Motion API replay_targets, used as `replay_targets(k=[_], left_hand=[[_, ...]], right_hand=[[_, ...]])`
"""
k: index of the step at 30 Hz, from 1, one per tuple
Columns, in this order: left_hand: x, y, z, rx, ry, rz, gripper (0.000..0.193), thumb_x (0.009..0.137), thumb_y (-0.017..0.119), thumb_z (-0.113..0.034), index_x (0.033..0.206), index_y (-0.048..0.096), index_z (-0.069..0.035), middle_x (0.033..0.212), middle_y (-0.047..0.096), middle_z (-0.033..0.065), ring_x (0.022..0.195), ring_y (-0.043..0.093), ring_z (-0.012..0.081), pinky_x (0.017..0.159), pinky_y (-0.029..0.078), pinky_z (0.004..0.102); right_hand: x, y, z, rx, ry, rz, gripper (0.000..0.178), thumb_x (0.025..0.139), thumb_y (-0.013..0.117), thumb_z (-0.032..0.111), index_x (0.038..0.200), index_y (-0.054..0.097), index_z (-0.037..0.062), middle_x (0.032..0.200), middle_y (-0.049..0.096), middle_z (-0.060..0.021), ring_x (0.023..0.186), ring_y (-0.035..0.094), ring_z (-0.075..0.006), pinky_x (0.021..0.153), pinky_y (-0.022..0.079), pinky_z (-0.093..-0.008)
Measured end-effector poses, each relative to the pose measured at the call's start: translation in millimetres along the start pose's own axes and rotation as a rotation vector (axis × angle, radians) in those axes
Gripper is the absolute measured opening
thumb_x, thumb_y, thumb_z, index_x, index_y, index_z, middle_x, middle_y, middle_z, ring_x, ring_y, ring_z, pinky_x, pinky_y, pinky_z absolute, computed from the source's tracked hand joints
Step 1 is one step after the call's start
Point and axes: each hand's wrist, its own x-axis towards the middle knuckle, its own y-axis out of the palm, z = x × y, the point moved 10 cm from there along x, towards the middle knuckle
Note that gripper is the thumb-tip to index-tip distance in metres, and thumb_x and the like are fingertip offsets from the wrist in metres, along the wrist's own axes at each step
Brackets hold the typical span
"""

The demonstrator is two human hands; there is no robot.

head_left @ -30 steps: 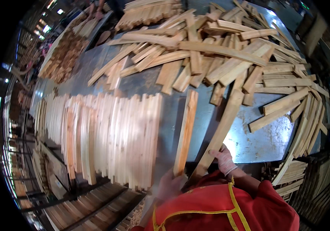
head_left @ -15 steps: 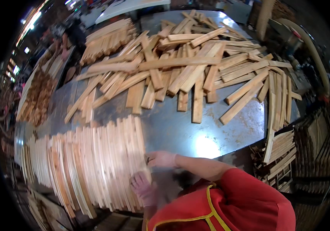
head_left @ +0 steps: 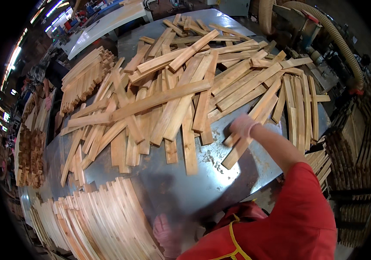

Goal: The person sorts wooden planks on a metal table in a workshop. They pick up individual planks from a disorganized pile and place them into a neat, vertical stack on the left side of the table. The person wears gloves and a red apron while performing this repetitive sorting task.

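Long pale wooden slats [head_left: 185, 113] lie in a loose, crisscrossed heap across the metal table [head_left: 190, 190]. My right hand [head_left: 242, 126], in a pale pink glove, is over two slanting slats [head_left: 237, 154] at the heap's near right edge. Its fingers are blurred and partly hidden, so their grip does not show. Low in the view, my left hand [head_left: 164, 234], also gloved, has its fingers stretched out, with nothing seen in it. Beside it on the left stands a tight row of slats [head_left: 112, 216], set side by side.
A neat stack of slats [head_left: 86, 76] stands at the far left, with darker stacked wood [head_left: 29, 151] beyond the table's left side. Several slats [head_left: 304, 108] overhang toward the right edge. A ribbed hose [head_left: 345, 47] and machinery stand at the back right. Timber racks [head_left: 354, 143] line the right.
My right hand has left the end of the slat row and reached right and forward to the heap. My left hand has come slightly off the row. The view has shifted.
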Motion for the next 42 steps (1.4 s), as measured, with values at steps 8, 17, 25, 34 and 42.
replay_targets(k=[8, 17, 25, 34, 42], left_hand=[[113, 44, -162, -0.102, 0.089, 0.298, 0.095, 0.079, 0.084, -0.040, 0.158, 0.044, -0.005, 0.144, 0.059, 0.0209, 0.131, 0.058, 0.0410, 0.109, 0.046, 0.0547], [100, 82, -119, -0.033, 0.050, 0.363, 0.079, 0.082, 0.080, -0.042, 0.148, 0.055, -0.008, 0.125, 0.064, 0.0135, 0.112, 0.065, 0.0347, 0.099, 0.050, 0.0478], [-35, 17, -38, -0.511, -0.476, 0.510, 0.075, 0.090, 0.073, -0.042, 0.154, 0.049, -0.011, 0.147, 0.054, 0.0173, 0.136, 0.056, 0.0387, 0.116, 0.045, 0.0489], [-81, -30, 94, 0.257, -0.384, -0.169, 0.063, 0.095, 0.054, -0.017, 0.157, 0.044, -0.012, 0.142, 0.056, 0.0105, 0.127, 0.056, 0.0299, 0.100, 0.047, 0.0454], [-84, -76, 141, -1.227, -0.419, -0.089, 0.062, 0.099, 0.070, -0.031, 0.149, 0.052, 0.001, 0.131, 0.067, 0.0213, 0.116, 0.065, 0.0255, 0.103, 0.052, 0.0374]], right_hand=[[14, -37, -5, 0.899, 0.088, -0.724, 0.036, 0.090, 0.072, 0.028, 0.121, 0.070, 0.0092, 0.108, 0.076, -0.0151, 0.104, 0.070, -0.0337, 0.092, 0.057, -0.0467], [164, 56, -278, 2.392, 0.202, -1.051, 0.050, 0.096, 0.080, 0.029, 0.135, 0.064, 0.0016, 0.133, 0.066, -0.0152, 0.116, 0.065, -0.0289, 0.097, 0.057, -0.0432], [89, 11, -70, 2.417, -0.468, -0.507, 0.051, 0.100, 0.075, 0.024, 0.145, 0.057, 0.0073, 0.136, 0.068, -0.0057, 0.127, 0.063, -0.0245, 0.113, 0.050, -0.0454], [-14, 40, 252, 2.078, -0.524, -0.188, 0.060, 0.082, 0.090, 0.022, 0.133, 0.062, 0.0073, 0.123, 0.070, -0.0051, 0.114, 0.067, -0.0246, 0.107, 0.052, -0.0432], [-110, 90, 567, 1.610, -0.735, 0.418, 0.068, 0.089, 0.088, 0.024, 0.145, 0.056, 0.0040, 0.128, 0.070, -0.0063, 0.114, 0.067, -0.0216, 0.108, 0.051, -0.0399]])
